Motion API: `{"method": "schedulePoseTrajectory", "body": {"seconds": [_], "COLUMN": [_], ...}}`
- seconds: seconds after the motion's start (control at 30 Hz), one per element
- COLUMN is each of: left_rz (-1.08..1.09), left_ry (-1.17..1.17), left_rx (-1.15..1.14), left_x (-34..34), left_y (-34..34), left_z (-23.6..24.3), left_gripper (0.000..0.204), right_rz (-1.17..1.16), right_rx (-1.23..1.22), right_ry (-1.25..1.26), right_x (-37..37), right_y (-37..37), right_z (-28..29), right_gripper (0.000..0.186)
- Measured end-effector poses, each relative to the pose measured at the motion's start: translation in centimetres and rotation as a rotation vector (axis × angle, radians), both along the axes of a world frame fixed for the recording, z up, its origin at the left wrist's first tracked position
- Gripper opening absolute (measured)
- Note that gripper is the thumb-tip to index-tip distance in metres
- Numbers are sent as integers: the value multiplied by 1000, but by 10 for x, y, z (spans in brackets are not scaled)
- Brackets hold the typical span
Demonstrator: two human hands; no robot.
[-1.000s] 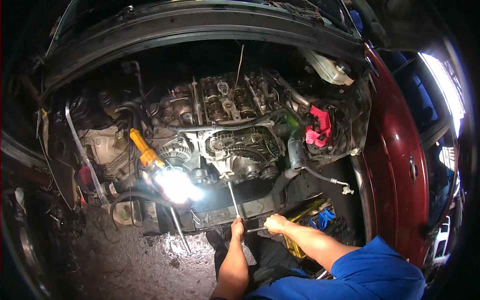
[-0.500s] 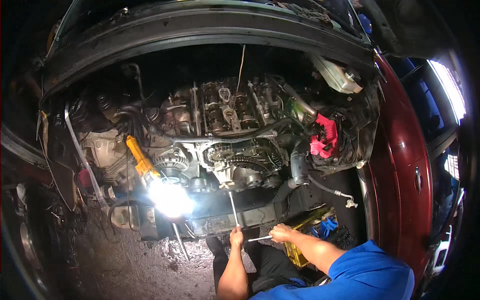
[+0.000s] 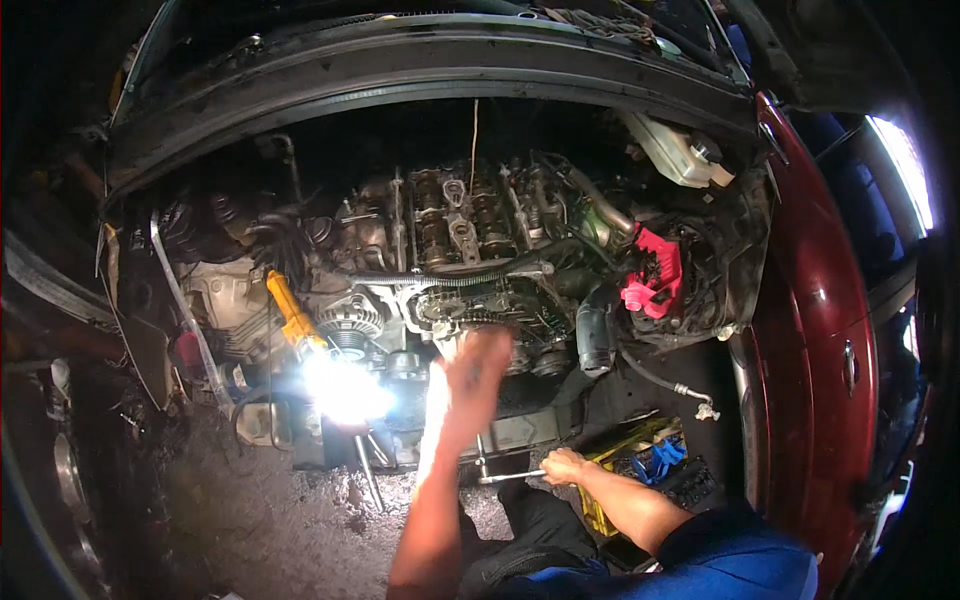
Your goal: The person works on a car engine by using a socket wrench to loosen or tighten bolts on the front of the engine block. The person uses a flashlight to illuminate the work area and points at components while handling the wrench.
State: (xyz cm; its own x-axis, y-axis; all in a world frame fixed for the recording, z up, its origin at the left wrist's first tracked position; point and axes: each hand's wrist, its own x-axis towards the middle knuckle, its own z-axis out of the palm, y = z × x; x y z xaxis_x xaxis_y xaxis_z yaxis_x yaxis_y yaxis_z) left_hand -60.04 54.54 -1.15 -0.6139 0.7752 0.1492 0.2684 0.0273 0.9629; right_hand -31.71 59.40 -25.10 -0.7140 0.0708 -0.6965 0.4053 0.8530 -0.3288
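Note:
In the lower middle, my right hand (image 3: 565, 467) is closed round the handle of a ratchet wrench (image 3: 512, 477). The ratchet's head joins the near end of a long extension bar (image 3: 481, 446), which points away toward the engine. Further along, my left hand (image 3: 478, 372) is raised in front of the timing chain (image 3: 484, 318), smeared by motion. Its fingers are too blurred to read, and it hides the far end of the bar. Behind it the opened engine shows its camshafts (image 3: 433, 222), with no cover over them.
A yellow work light (image 3: 293, 312) glares beside the alternator (image 3: 350, 323). A black corrugated hose (image 3: 440, 279) crosses the engine front. At the right are a pink plastic part (image 3: 653, 272) and a hanging hose (image 3: 655, 377). A yellow tray (image 3: 600, 515) holds blue gloves (image 3: 661, 461). A red car (image 3: 808, 310) stands alongside.
My left hand has left the extension bar and moved up and forward to the engine front. My right hand keeps the ratchet, whose head now meets the bar. The whole view has shifted slightly.

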Motion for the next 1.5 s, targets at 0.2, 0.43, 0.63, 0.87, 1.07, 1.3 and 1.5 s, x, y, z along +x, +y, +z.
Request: {"method": "schedulePoseTrajectory", "body": {"seconds": [0.2, 0.43, 0.63, 0.87, 1.07, 1.3, 1.5], "left_rz": [177, 100, 97, 88, 30, 73, 59], "left_ry": [242, 188, 71, 56, -19, -22, -37], "left_rx": [317, 322, 367, 413, 379, 410, 436], "left_x": [-101, -125, -133, -126, -114, -119, -123], "left_y": [127, 180, 192, 189, 175, 174, 177], "left_z": [105, 107, 98, 103, 115, 112, 110], "left_gripper": [40, 32, 26, 23, 34, 35, 35], "right_rz": [-15, -29, -54, -2, -69, -38, 13], "right_rx": [31, 14, -4, 18, 5, -3, 14], "right_ry": [54, 64, 99, 70, 91, 102, 75], "right_x": [16, 23, 19, 22, 26, 21, 20], "right_y": [4, 6, 5, 7, 6, 5, 6], "right_z": [-22, -26, -20, -29, -31, -25, -24], "right_gripper": [22, 21, 20, 23, 18, 19, 24]}}
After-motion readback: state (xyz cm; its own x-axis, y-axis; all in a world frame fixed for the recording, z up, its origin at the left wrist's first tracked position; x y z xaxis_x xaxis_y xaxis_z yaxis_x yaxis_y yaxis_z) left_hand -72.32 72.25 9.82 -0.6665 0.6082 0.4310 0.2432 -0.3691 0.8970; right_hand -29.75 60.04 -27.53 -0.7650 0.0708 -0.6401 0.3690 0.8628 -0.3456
